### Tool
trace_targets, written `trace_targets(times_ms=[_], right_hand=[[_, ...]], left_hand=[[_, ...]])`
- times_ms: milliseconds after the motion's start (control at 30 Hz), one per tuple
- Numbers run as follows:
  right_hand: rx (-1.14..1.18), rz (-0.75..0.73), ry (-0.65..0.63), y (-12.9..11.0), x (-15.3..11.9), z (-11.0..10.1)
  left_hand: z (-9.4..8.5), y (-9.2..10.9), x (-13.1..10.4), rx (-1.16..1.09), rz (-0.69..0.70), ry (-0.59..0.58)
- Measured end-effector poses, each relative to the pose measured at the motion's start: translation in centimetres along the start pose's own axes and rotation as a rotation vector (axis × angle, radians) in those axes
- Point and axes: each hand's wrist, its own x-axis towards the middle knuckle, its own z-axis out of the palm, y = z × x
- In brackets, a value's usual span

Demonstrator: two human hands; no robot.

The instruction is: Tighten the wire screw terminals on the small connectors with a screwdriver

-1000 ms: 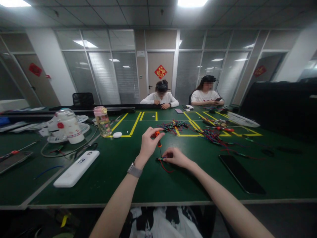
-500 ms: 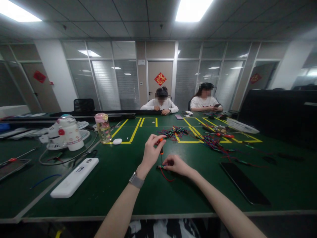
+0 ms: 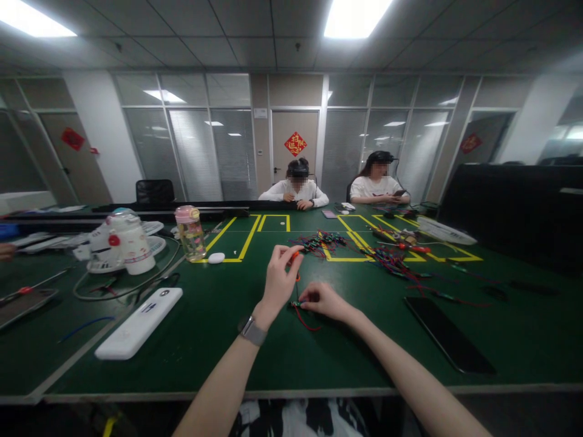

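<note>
My left hand [image 3: 279,274], with a watch at the wrist, is closed around the orange and black handle of a screwdriver [image 3: 297,278]. The screwdriver stands upright, its thin shaft reaching down to a small green terminal block [image 3: 295,304] on the table. My right hand [image 3: 322,300] pinches that terminal block from the right side. A red wire [image 3: 306,321] curves out of the block toward me. Whether the tip sits in a screw is too small to tell.
On the green table [image 3: 218,370] lie a white power bank [image 3: 139,325] and a black phone [image 3: 449,334]. Beyond my hands is a heap of wired terminal blocks [image 3: 323,243], with another wire pile [image 3: 395,264] farther right. Bottles [image 3: 190,233] stand left; two people sit opposite.
My hands and the screwdriver stay in nearly the same place, with only a slight shift of the left fingers on the handle. Part of another person's hand has come in at the far left edge.
</note>
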Motion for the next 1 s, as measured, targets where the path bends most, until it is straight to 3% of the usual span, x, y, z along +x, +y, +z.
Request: trace_targets(times_ms=[167, 367, 533, 667, 867, 1000], right_hand=[[-0.004, -0.016, 0.000, -0.30, -0.09, -0.18], [-0.003, -0.002, -0.005, -0.02, -0.02, -0.16], [-0.004, -0.009, -0.012, 0.01, -0.02, -0.19], [0.007, -0.003, -0.005, -0.12, -0.08, -0.18], [0.023, -0.003, -0.003, -0.01, -0.05, -0.07], [0.024, -0.002, -0.009, 0.12, -0.03, -0.10]], left_hand=[[0.28, 0.41, -0.11, -0.157, 0.017, -0.114], [0.20, 0.42, -0.18, -0.050, 0.002, -0.012], [0.02, 0.42, -0.06, -0.143, 0.026, -0.107], [0.13, 0.18, 0.08, -0.275, -0.044, -0.147], [-0.13, -0.02, 0.23, -0.057, -0.059, 0.050], [-0.37, -0.10, 0.32, -0.026, -0.056, 0.019]])
